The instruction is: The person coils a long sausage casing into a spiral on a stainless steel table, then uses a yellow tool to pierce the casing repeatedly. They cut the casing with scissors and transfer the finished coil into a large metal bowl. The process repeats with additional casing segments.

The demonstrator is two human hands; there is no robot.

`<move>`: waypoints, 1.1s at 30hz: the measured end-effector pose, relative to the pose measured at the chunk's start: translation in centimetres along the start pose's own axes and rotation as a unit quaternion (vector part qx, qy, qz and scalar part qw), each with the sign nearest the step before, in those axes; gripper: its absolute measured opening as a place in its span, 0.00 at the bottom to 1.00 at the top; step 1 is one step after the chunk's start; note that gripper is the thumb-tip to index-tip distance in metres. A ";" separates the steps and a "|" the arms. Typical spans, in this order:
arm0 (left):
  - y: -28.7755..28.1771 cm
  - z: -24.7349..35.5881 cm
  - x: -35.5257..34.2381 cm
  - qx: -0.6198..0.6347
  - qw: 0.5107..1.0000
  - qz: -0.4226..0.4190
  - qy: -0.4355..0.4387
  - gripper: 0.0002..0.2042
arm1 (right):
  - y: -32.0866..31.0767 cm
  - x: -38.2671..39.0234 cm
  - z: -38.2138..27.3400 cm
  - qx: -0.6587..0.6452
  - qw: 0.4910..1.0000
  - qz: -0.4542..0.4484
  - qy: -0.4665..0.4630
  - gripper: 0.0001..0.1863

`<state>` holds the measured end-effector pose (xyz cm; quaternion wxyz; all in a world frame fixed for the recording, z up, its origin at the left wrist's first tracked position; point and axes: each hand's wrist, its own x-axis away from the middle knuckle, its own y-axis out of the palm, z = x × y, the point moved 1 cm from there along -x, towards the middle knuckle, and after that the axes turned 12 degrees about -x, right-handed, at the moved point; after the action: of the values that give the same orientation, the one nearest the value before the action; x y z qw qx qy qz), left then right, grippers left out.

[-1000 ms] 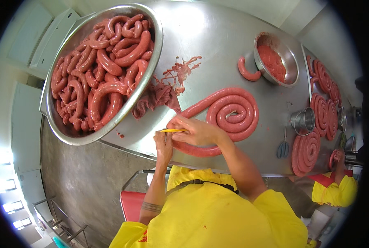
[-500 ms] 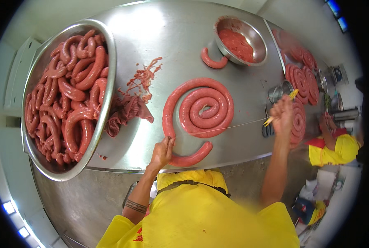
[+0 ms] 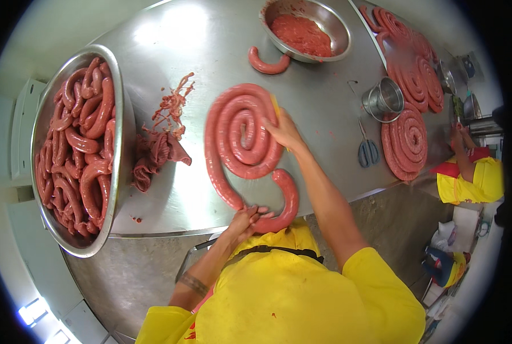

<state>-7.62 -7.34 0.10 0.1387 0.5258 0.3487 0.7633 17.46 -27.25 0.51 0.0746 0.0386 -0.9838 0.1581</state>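
Observation:
A long pink sausage (image 3: 212, 172) lies coiled on the steel table, its loose tail curving round near the front edge. My left hand (image 3: 243, 223) is closed about that tail, fingers partly spread and slightly blurred. Against the coil's right side, my right hand (image 3: 284, 131) grips a slim yellow string holder (image 3: 275, 106), which is mostly covered by the palm and fingers. No string can be made out between the two hands.
To the left stands a large steel basin (image 3: 118, 155) heaped with sausages, beside a crumpled reddish cloth (image 3: 155, 157) and meat scraps (image 3: 173, 109). A meat bowl (image 3: 339, 34), metal cups (image 3: 384, 98), scissors (image 3: 368, 152) and more coils (image 3: 405, 143) lie rightward. A co-worker (image 3: 471, 178) stands far right.
My right hand has swung left from beside the cups to the coil, bringing the yellow holder. The string stretched between my hands no longer shows. My left hand's fingers have loosened from a pinch.

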 end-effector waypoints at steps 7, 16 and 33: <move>11.0 -0.3 -8.5 0.080 0.984 0.033 0.158 0.24 | -10.7 5.7 -13.0 -0.233 0.967 -0.105 -0.019 0.18; 12.3 9.2 -2.7 -0.746 0.631 0.112 0.182 0.13 | -32.5 22.1 -4.3 -0.361 0.899 0.231 0.097 0.14; 11.8 9.3 -6.9 -0.708 0.690 -0.101 -0.112 0.12 | -30.5 22.8 4.8 -0.308 0.897 0.251 0.196 0.15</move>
<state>5.43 -16.26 5.13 0.5838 0.3152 -0.2623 0.7008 -2.59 -58.84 8.98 0.2317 -0.2660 -0.9260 -0.1347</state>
